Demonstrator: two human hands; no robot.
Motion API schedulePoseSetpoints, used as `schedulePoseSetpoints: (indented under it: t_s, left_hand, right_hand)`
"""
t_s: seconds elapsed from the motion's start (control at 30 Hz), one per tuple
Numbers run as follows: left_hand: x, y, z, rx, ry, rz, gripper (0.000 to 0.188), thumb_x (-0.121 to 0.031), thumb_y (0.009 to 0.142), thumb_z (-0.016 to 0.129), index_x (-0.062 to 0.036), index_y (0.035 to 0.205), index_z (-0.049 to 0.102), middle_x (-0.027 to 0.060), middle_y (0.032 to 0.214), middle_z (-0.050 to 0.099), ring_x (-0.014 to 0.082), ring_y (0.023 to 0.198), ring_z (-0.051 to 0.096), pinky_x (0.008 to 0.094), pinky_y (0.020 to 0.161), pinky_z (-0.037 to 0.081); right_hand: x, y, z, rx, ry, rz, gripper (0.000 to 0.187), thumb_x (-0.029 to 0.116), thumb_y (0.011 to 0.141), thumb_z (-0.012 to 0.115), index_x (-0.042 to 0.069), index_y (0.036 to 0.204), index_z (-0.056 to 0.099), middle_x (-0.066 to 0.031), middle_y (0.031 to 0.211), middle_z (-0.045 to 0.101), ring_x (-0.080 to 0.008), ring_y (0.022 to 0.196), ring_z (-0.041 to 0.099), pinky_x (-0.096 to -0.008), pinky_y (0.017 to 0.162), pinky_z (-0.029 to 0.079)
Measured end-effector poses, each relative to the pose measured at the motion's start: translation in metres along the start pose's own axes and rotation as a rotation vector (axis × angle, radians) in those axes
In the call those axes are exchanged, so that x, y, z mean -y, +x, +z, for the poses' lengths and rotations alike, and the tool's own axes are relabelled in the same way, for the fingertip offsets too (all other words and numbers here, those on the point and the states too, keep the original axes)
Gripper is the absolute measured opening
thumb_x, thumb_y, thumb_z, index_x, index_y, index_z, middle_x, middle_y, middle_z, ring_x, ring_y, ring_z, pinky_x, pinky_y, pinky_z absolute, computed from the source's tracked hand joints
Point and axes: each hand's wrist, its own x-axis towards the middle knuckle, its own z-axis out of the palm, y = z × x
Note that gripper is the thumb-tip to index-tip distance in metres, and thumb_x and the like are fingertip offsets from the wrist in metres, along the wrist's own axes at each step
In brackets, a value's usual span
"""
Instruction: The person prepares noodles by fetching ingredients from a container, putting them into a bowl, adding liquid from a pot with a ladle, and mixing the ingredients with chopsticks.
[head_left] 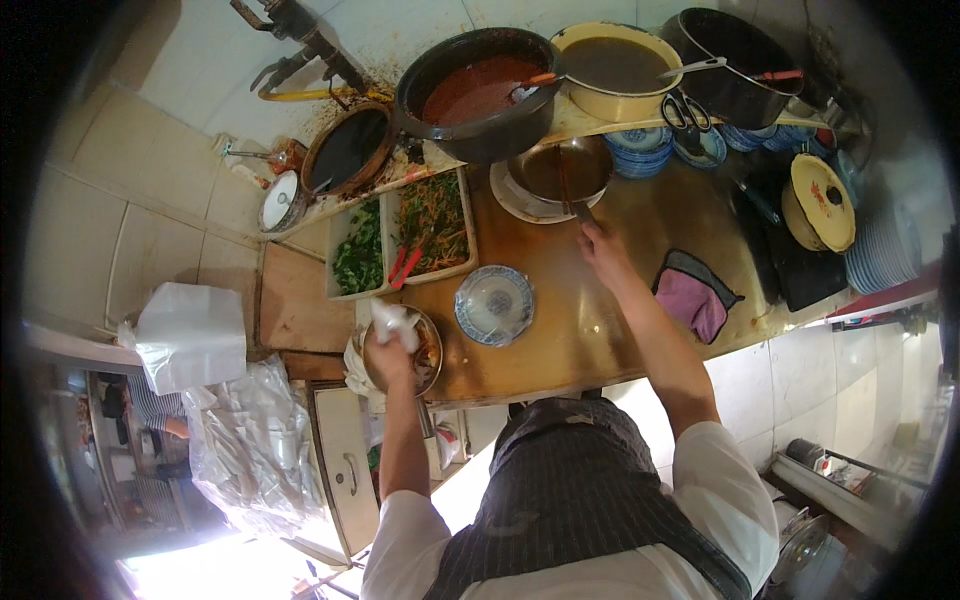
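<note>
Left hand [388,352] clenched on a crumpled white cloth [392,322], which we see pressed against the rim of a small metal bowl [428,362] at the near left edge of the brown counter [560,320]; right hand [598,245] closed around the handle of a long dark utensil [566,180], whose far end reaches into a steel bowl of brown liquid [560,168] resting on a white plate. Between the two hands we note a blue-and-white patterned plate [494,304], and just beyond the small bowl two trays, one of chopped greens [358,250] and one of mixed shredded vegetables [435,222] with red tongs [404,266] lying across their near edge. Behind stand a black pot of red sauce [478,92] and a yellow pot of dark broth [612,68]. A pink cloth [692,298] lies to the right of the right forearm. We judge that the wiping is best done with the bowl kept flat and steady, the cloth following the rim without dipping into the contents, while the right hand keeps the utensil low so that nothing drips on the counter
</note>
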Motion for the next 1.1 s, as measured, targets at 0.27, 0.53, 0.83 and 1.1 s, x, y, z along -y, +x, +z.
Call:
schedulePoseSetpoints:
  t_s: [0.27, 0.53, 0.83, 1.1]
  left_hand:
    - [-0.115, 0.008, 0.225, 0.598, -0.327, -0.247, 0.037, -0.021, 0.084, 0.065, -0.0039, 0.116, 0.055, 0.0088, 0.104, 0.060, 0.0178, 0.088, 0.058, 0.0319, 0.074, 0.046]
    - [-0.053, -0.028, 0.020, 0.170, 0.135, 0.607, 0.019, 0.000, 0.082, 0.054, -0.0046, 0.096, 0.066, 0.0178, 0.096, 0.063, 0.0299, 0.085, 0.064, 0.0349, 0.073, 0.051]
    - [0.129, -0.053, -0.139, 0.494, 0.104, 0.086, 0.038, -0.013, 0.076, 0.068, -0.0007, 0.109, 0.054, 0.0174, 0.101, 0.062, 0.0282, 0.082, 0.064, 0.0380, 0.074, 0.049]
    - [0.111, -0.014, -0.128, 0.107, 0.019, 0.250, 0.020, -0.015, 0.080, 0.069, -0.0010, 0.091, 0.061, 0.0129, 0.082, 0.064, 0.0230, 0.073, 0.063, 0.0349, 0.067, 0.049]
  right_hand:
    - [0.025, -0.022, 0.006, 0.160, -0.210, -0.077, 0.017, 0.022, 0.090, 0.053, 0.005, 0.087, 0.051, -0.0023, 0.066, 0.050, -0.0087, 0.051, 0.043, -0.0240, 0.042, 0.030]
    - [-0.037, 0.037, -0.001, 0.000, -0.228, 0.099, 0.023, 0.026, 0.089, 0.059, 0.004, 0.082, 0.059, -0.0029, 0.067, 0.057, -0.0134, 0.052, 0.051, -0.0249, 0.051, 0.042]
    - [-0.251, -0.144, 0.033, 0.378, -1.017, -0.414, 0.033, 0.002, 0.080, 0.052, 0.009, 0.112, 0.056, -0.0060, 0.102, 0.060, -0.0185, 0.091, 0.058, -0.0299, 0.078, 0.049]
    - [-0.291, -0.231, 0.194, 0.431, -0.102, 0.869, 0.012, 0.011, 0.086, 0.056, 0.006, 0.096, 0.052, -0.0062, 0.077, 0.055, -0.0179, 0.065, 0.055, -0.0317, 0.059, 0.050]
